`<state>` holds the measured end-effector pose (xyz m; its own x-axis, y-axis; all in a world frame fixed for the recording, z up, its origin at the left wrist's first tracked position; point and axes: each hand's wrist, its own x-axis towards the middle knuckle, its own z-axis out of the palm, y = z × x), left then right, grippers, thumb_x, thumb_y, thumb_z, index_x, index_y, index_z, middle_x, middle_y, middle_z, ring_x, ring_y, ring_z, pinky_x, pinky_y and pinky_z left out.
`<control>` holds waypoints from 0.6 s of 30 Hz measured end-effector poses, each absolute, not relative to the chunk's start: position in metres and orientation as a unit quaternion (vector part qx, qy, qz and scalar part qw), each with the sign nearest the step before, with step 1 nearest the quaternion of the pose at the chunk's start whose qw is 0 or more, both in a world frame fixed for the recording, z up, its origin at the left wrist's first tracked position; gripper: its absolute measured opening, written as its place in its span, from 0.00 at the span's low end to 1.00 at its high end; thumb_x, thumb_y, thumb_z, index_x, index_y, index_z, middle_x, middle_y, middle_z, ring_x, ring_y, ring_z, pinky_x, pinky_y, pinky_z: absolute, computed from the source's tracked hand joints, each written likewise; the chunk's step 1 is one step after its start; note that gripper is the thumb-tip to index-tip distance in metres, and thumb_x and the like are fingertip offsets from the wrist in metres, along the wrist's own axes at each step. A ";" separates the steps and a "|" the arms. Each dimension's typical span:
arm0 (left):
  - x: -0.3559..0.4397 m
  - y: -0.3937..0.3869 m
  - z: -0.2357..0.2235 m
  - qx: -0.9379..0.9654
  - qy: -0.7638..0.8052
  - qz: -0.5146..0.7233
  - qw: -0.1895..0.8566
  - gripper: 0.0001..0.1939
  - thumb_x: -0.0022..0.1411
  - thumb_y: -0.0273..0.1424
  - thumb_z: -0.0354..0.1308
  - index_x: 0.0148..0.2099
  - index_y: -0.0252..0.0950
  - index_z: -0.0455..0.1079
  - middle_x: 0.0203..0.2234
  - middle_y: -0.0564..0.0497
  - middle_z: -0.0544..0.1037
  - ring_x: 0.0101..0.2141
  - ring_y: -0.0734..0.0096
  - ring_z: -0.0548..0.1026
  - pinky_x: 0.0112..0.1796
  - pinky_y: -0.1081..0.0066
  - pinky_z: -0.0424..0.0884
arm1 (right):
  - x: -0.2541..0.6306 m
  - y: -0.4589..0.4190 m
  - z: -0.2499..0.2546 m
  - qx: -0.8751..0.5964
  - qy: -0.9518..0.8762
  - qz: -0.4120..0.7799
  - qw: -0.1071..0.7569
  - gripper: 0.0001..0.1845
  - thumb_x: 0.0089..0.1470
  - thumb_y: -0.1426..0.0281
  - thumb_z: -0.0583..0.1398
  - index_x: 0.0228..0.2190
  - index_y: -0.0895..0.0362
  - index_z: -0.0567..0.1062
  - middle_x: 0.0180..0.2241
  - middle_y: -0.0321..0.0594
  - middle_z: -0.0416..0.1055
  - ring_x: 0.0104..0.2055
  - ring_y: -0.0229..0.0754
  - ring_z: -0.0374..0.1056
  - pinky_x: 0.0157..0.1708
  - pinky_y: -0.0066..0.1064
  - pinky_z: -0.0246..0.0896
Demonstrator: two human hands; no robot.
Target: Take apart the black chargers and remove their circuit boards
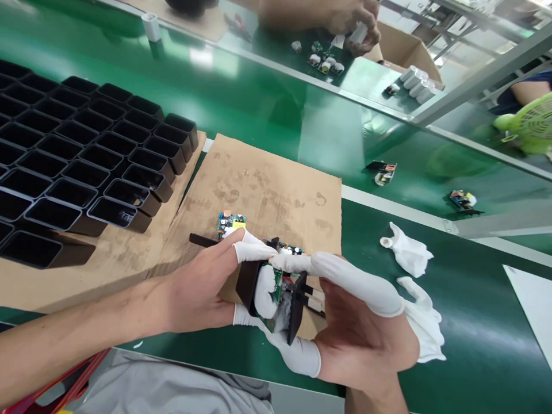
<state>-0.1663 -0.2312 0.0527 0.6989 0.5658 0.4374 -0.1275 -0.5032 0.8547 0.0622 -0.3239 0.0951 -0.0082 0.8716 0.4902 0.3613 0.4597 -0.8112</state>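
My left hand (196,293), with white finger covers on its fingertips, grips a black plastic case (246,283) over the cardboard. From the other side my right hand (366,328), also in white finger covers, holds a circuit board (266,292) coated with white glue. A black end plate (296,310) with metal prongs stands at the board's right end. The board sits between the case and the plate, apparently partly inside the case; the case's mouth is partly hidden by my fingers. Behind my hands lies another circuit board (233,222) beside a black strip (202,240).
Rows of open black cases (81,178) stand at the left. The cardboard sheet (276,178) covers the middle of the green bench. White cloth pieces (407,250) lie at the right. Across a metal rail, another person's hands (357,26) hold a white part near several boards.
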 end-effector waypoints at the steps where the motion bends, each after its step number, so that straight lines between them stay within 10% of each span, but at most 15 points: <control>1: -0.166 -0.231 0.053 0.788 0.140 0.361 0.478 0.35 0.70 0.33 0.75 0.72 0.45 0.66 0.56 0.43 0.81 0.54 0.49 0.80 0.53 0.52 0.82 | 0.061 -0.322 0.097 -0.443 -0.680 0.226 0.539 0.56 0.45 0.72 0.84 0.72 0.44 0.76 0.59 0.44 0.87 0.53 0.62 0.88 0.57 0.55 0.89; 18: -0.163 -0.234 0.049 0.759 0.135 0.368 0.519 0.35 0.68 0.30 0.76 0.72 0.45 0.68 0.55 0.44 0.81 0.52 0.50 0.79 0.52 0.53 0.79 | 0.062 -0.323 0.096 -0.434 -0.693 0.205 0.538 0.56 0.44 0.80 0.79 0.73 0.47 0.75 0.63 0.43 0.85 0.57 0.58 0.87 0.61 0.47 0.86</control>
